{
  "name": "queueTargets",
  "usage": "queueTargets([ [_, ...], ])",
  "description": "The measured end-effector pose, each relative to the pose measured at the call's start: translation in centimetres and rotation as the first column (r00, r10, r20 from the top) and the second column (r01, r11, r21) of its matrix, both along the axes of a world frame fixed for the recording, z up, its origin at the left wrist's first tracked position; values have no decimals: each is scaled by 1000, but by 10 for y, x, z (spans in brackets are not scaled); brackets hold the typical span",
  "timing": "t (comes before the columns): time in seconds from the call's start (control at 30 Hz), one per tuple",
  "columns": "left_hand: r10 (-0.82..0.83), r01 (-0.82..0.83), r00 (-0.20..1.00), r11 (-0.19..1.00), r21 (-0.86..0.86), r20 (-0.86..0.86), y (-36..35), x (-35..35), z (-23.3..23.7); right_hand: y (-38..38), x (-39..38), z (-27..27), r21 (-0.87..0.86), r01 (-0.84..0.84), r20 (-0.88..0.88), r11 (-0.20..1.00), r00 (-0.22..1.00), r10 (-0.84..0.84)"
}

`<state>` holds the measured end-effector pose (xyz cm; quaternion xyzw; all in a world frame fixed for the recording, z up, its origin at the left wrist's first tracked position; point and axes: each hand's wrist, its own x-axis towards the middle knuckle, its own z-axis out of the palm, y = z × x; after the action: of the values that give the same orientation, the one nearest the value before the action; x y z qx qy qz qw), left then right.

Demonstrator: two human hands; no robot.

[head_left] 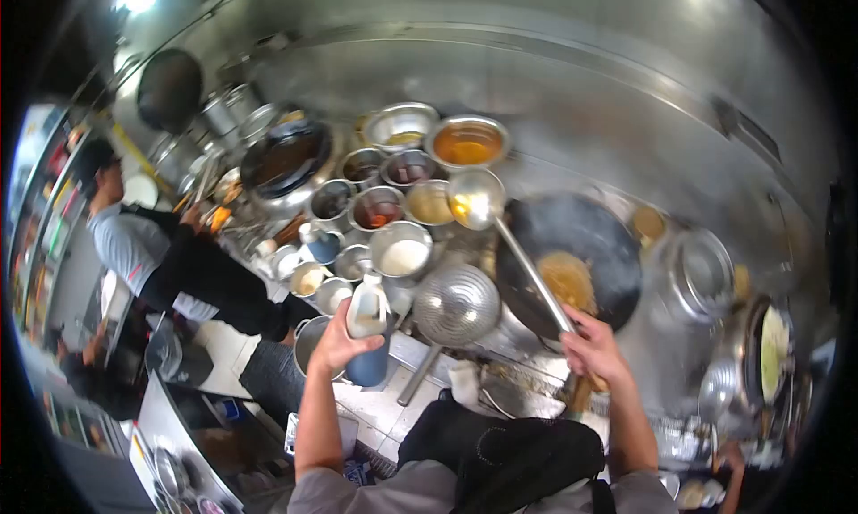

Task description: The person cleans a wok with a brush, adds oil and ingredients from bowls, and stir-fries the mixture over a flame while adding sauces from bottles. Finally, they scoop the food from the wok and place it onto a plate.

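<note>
My right hand point(594, 349) is closed around the handle of a long metal ladle point(476, 198). The ladle's bowl hangs over the seasoning bowls, left of a dark wok point(518, 246) holding a brownish, foamy content point(567, 282). My left hand point(338, 342) grips a squeeze bottle point(366, 308) with a pale upper part, above a bowl-shaped perforated strainer's left side. That round strainer point(456, 305) lies with its handle toward me. A metal bowl of white powder point(401, 249) and a bowl of yellowish content point(430, 202) stand behind the bottle.
A bowl of orange liquid point(467, 144) stands at the back. Another wok point(286, 159) is at the back left. A person point(134, 237) stands at the left. Pots point(704, 268) and a pan with pale green content point(774, 353) are at the right. Another person's arm point(733, 478) shows lower right.
</note>
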<state>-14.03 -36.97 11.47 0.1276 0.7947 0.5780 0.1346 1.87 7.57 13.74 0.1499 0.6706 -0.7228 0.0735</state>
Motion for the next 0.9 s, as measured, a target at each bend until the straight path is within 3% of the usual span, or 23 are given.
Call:
queueTargets([
  [0.03,-109,115,992,988,-104,60,17,-9,10,30,44,-10,91,35,23,995,999,-37],
  [0.07,-239,254,967,935,-247,90,34,-24,10,45,82,-24,638,68,-115,767,993,8],
  [0.1,-356,378,926,846,-376,128,58,-43,4,58,111,-34,955,135,-175,263,976,132],
  [0.13,-477,481,867,722,-497,146,88,-60,-5,54,130,-25,958,9,15,287,997,-81],
  [0.17,-582,550,795,574,-606,169,118,-75,-7,57,151,-32,957,9,24,288,994,-108],
  [0.23,-647,631,703,378,-678,293,204,-64,27,69,177,-49,892,81,-79,445,997,-23],
  [0.27,-663,725,617,269,-634,424,242,-69,24,54,179,-13,713,26,34,701,997,-72],
  [0.3,-658,806,517,159,-570,547,269,-71,13,51,187,-17,432,77,187,899,967,-173],
  [0.37,-677,768,554,191,-611,485,301,-62,-4,47,198,-24,253,112,175,961,972,-159],
  [0.4,-689,730,585,219,-647,427,308,-59,-12,45,200,-15,431,45,149,901,982,-120],
  [0.43,-691,732,584,220,-645,427,303,-56,-22,50,205,-26,432,45,150,901,981,-122],
  [0.47,-715,739,630,431,-517,305,289,-51,-33,57,213,-49,785,93,-27,613,993,-117],
  [0.5,-704,716,686,608,-343,185,273,-47,-42,66,220,-68,962,183,-181,201,983,-30],
  [0.53,-660,671,740,708,-218,135,256,-46,-52,77,222,-79,992,10,6,129,992,-123],
  [0.57,-646,659,751,723,-208,136,241,-41,-50,83,219,-77,993,-49,68,111,982,-174],
  [0.67,-293,296,954,953,61,-58,179,-34,-50,80,184,-70,993,-24,36,117,995,-96],
  [0.73,-105,114,992,986,123,-75,138,-37,-47,65,145,-69,874,165,-145,458,986,-80],
  [0.77,32,-14,995,984,180,-96,121,-40,-38,56,118,-70,880,141,-140,454,989,-36],
  [0.8,109,-85,988,976,199,-112,104,-45,-25,44,89,-74,652,191,-150,734,981,-122],
  [0.83,251,-222,958,955,195,-140,89,-51,-21,24,59,-69,336,235,-115,912,971,-208],
  [0.87,330,-295,917,939,175,-223,72,-65,-27,3,25,-61,128,239,-138,963,965,-222],
  [0.9,398,-366,864,917,159,-308,55,-84,-37,-13,-9,-51,29,205,-112,978,973,-201],
])
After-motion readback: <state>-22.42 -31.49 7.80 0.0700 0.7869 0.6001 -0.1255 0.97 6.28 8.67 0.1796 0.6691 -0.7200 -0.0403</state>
